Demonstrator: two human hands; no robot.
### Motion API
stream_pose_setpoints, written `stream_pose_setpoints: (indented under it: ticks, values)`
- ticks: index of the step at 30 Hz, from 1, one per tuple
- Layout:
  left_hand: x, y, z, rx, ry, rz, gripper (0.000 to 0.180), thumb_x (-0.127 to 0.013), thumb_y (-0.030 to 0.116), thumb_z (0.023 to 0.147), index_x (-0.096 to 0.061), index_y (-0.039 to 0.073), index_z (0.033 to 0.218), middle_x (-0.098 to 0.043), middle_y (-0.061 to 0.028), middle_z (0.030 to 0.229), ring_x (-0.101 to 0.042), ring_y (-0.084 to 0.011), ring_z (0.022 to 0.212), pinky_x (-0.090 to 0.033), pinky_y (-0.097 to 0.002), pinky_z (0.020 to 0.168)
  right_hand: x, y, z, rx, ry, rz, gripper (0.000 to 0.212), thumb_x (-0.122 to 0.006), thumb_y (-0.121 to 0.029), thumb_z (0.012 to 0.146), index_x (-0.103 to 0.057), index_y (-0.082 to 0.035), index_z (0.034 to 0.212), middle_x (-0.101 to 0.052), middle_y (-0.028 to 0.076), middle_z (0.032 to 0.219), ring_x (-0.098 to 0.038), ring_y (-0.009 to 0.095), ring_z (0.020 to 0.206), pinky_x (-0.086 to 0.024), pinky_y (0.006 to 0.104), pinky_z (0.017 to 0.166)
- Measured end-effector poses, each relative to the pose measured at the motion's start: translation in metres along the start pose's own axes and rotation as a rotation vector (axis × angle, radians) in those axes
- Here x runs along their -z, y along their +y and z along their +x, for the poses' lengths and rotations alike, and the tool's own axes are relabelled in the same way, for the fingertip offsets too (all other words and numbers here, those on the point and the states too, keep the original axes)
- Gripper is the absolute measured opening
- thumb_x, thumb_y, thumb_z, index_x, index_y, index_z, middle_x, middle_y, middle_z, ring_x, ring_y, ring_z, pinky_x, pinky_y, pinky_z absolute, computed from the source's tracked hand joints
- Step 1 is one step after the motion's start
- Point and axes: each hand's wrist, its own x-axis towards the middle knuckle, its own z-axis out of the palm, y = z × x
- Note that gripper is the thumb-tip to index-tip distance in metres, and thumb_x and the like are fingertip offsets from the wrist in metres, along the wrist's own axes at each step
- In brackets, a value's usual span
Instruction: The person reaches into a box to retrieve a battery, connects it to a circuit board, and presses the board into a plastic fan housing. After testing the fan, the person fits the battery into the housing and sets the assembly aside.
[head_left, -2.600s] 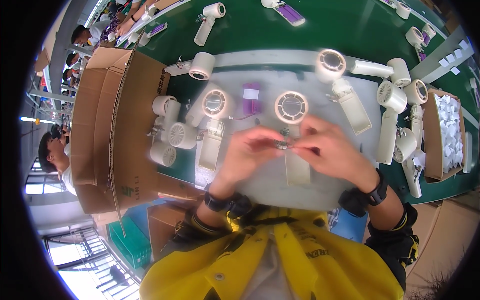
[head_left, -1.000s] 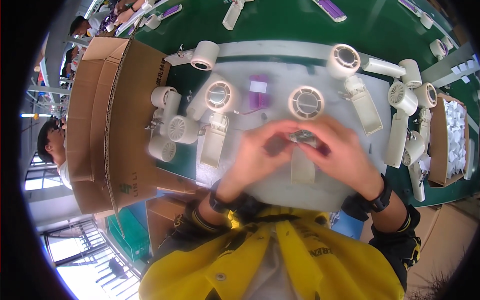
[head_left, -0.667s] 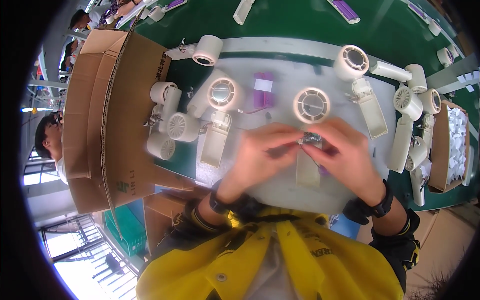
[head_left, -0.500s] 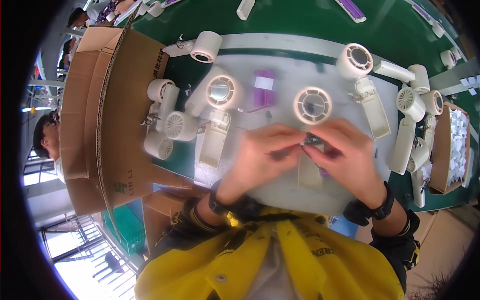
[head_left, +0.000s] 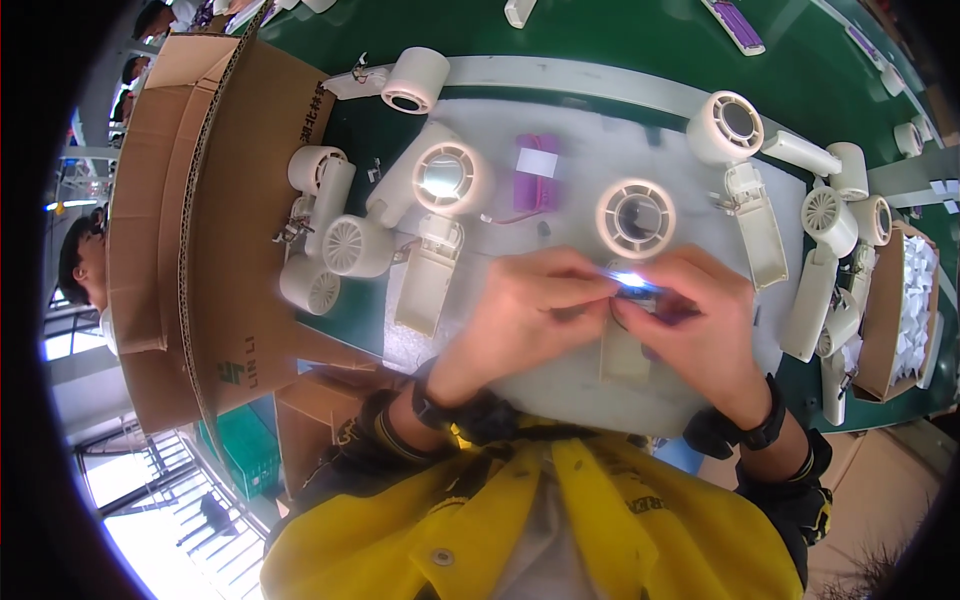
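My left hand (head_left: pixel 530 315) and my right hand (head_left: pixel 702 318) meet over the open handle of a white handheld fan (head_left: pixel 607 222). Between the fingertips of my right hand is a small dark circuit board (head_left: pixel 640 291), with a bright bluish-white light glowing on it. My left thumb and forefinger pinch at the board's left edge; what they grip is too small to make out. The fan's round head lies just beyond my fingers, and its hollow handle (head_left: pixel 625 360) shows below them. A purple battery pack (head_left: pixel 526 190) with a white label and a wire lies beyond my left hand.
Another white fan (head_left: pixel 424 290) with an open handle lies left on the pale mat (head_left: pixel 570 400). More fan bodies (head_left: pixel 360 247) cluster at both sides. A tall cardboard box (head_left: pixel 250 240) stands left; a carton of white pieces (head_left: pixel 880 350) sits right. People are far left.
A bright light has come on at the circuit board between my fingers. The whole view has shifted slightly; both hands keep their pinch in nearly the same place.
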Motion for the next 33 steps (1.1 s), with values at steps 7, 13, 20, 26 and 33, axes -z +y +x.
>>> stream_pose_setpoints:
  ticks: [7,13,20,26,33]
  values:
    - [0.000,-0.004,0.000,0.040,-0.019,-0.086,0.029,-0.072,-0.007,0.073,-0.075,0.001,0.101,-0.070,-0.0107,0.093,-0.067,-0.0157,0.078,-0.055,-0.0256,0.070,-0.001,0.004,0.002,0.008,0.033,0.048,0.025,-0.081,-0.005,0.073,-0.072,-0.005,0.096,-0.066,0.007,0.087,-0.060,0.015,0.054,-0.048,0.0273,0.049]
    - [-0.003,-0.004,0.002,0.184,-0.076,-0.348,0.042,-0.069,-0.011,0.078,-0.067,0.002,0.117,-0.066,-0.0082,0.103,-0.065,-0.0137,0.088,-0.055,-0.0275,0.080,0.003,0.001,-0.002,0.048,0.026,-0.038,0.017,-0.077,-0.004,0.079,-0.070,-0.004,0.094,-0.064,0.008,0.087,-0.064,0.021,0.059,-0.052,0.0314,0.053]
    - [-0.001,0.001,0.002,0.225,-0.161,-0.347,0.046,-0.064,-0.013,0.082,-0.062,0.002,0.125,-0.065,-0.0076,0.103,-0.064,-0.0139,0.089,-0.055,-0.0291,0.081,0.004,0.000,-0.004,0.120,0.029,-0.167,0.015,-0.076,-0.004,0.079,-0.069,-0.003,0.092,-0.062,0.008,0.086,-0.065,0.024,0.062,-0.052,0.0338,0.054]
    - [-0.001,0.003,0.003,0.226,-0.156,-0.316,0.043,-0.059,-0.014,0.085,-0.061,0.001,0.125,-0.067,-0.0091,0.106,-0.065,-0.0140,0.093,-0.055,-0.0294,0.082,0.005,0.001,-0.004,0.157,0.018,-0.234,0.015,-0.076,-0.004,0.080,-0.069,-0.004,0.093,-0.061,0.008,0.086,-0.064,0.024,0.062,-0.052,0.0349,0.054]
    - [-0.007,0.002,0.003,0.178,-0.091,-0.249,0.040,-0.057,-0.014,0.083,-0.068,0.002,0.118,-0.069,-0.0134,0.113,-0.069,-0.0188,0.095,-0.055,-0.0297,0.081,0.002,0.001,-0.005,0.125,0.038,-0.224,0.015,-0.075,-0.004,0.080,-0.068,-0.003,0.093,-0.061,0.008,0.085,-0.063,0.025,0.061,-0.051,0.0344,0.053]
